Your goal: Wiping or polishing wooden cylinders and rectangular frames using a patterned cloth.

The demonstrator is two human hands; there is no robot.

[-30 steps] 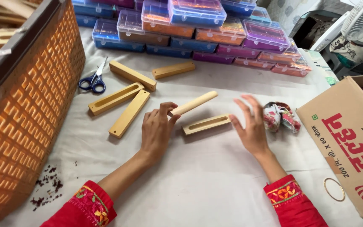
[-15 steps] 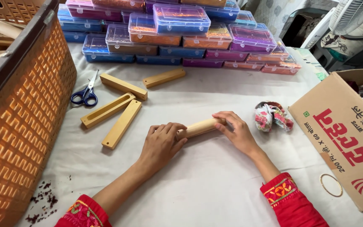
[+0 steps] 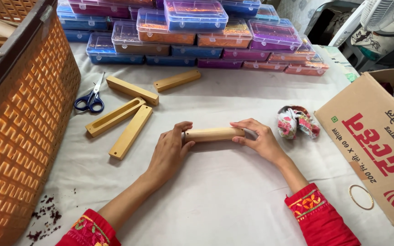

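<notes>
Hands [image 3: 172, 150] hiding wooden case [image 3: 214, 134] ends.

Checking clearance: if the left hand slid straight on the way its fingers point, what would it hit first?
Past the closed wooden box that the left hand grips, probably the stacked plastic boxes; depth unclear.

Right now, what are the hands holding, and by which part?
Both hold one long wooden block lying on the white table: left hand at its left end, right hand at its right end.
</notes>
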